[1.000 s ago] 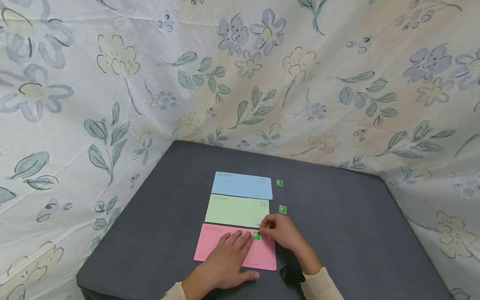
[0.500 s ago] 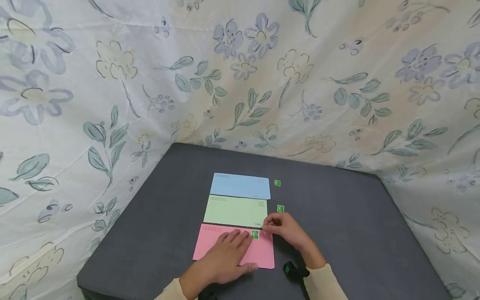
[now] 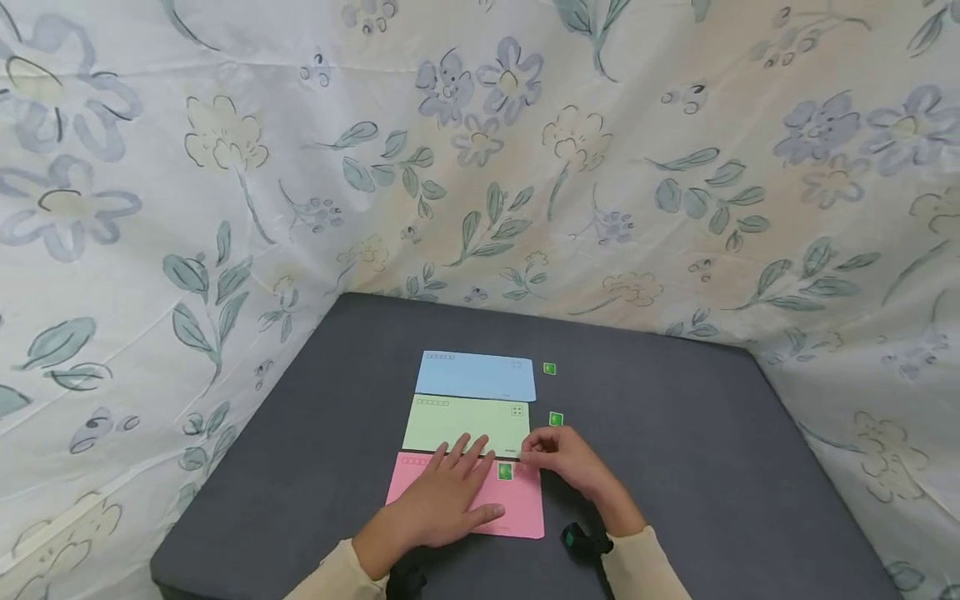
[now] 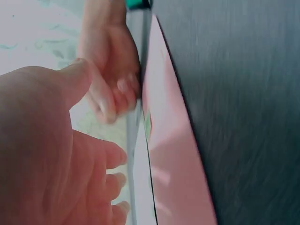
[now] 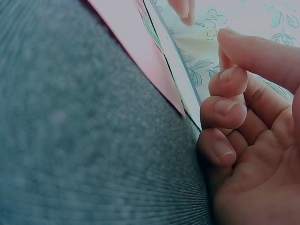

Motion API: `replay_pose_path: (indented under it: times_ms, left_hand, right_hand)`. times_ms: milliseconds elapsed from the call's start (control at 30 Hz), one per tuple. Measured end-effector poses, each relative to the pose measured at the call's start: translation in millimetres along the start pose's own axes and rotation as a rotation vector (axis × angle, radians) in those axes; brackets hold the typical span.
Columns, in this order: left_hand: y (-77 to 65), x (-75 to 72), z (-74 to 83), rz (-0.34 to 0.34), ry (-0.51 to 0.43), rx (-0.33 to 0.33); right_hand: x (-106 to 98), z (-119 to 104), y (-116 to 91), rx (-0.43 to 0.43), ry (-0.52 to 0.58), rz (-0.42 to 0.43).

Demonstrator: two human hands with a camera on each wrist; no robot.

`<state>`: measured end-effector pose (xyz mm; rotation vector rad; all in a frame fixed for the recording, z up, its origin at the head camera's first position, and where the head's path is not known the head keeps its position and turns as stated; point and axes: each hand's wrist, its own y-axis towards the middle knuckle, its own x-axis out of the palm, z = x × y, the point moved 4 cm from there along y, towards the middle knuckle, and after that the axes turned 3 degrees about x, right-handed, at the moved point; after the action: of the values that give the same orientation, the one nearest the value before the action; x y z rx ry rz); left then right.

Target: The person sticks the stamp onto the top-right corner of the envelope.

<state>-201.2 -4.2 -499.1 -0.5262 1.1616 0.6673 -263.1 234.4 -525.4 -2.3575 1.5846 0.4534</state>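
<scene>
Near the worktop's [image 3: 675,467] front edge, the left hand [image 3: 441,502] hovered over the pink card [image 3: 522,507], fingers spread; the right hand [image 3: 567,458], fingers curled, hung by its far right corner.

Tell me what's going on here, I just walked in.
A person is working with envelopes and stamps on a dark table. A green stamp is on the pink envelope; the left hand is spread over that envelope. The right hand, fingers curled, is by its upper right corner with nothing visible in it. The green envelope and blue envelope have none yet; a loose stamp and another stamp lie to their right.
</scene>
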Motion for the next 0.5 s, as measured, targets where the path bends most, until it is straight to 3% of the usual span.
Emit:
replay_pose_path:
  times_ms: [233, 500]
  left_hand:
    - [15.4, -4.1, -19.1, 0.003, 0.001, -0.004]
    - [28.5, 2.4, -28.5, -0.026, 0.016, 0.021]
  right_hand:
    - [1, 1, 2, -0.014, 0.01, -0.006]
    - [1, 3, 0, -0.012, 0.023, -0.01]
